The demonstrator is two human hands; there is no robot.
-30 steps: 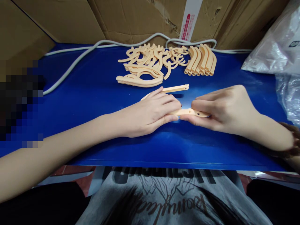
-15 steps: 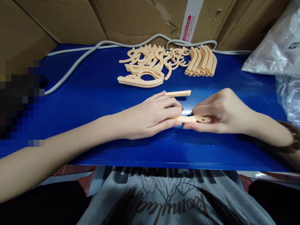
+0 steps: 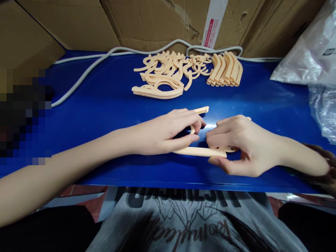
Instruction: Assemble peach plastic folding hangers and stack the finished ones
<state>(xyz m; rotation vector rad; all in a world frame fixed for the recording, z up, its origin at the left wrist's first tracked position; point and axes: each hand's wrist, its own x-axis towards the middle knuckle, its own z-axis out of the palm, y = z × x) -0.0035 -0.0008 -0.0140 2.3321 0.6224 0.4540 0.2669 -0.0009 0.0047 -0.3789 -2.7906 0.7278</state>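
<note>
My left hand and my right hand meet over the blue table, both closed on a peach plastic hanger part. The left fingers curl round its curved end, with another arm of the piece poking out behind the hand. The right thumb and fingers pinch the other end, where a second small piece overlaps it. Farther back lie a loose pile of peach hanger pieces and a neat row of stacked curved pieces.
A grey cable runs along the back of the table. Cardboard boxes wall off the rear. Clear plastic bags sit at the right. A blurred dark patch covers the left edge.
Both hands have drawn nearer to the table's front edge with the part. The long arm now lies swung out flat below the hands, and the right hand has turned over it.
</note>
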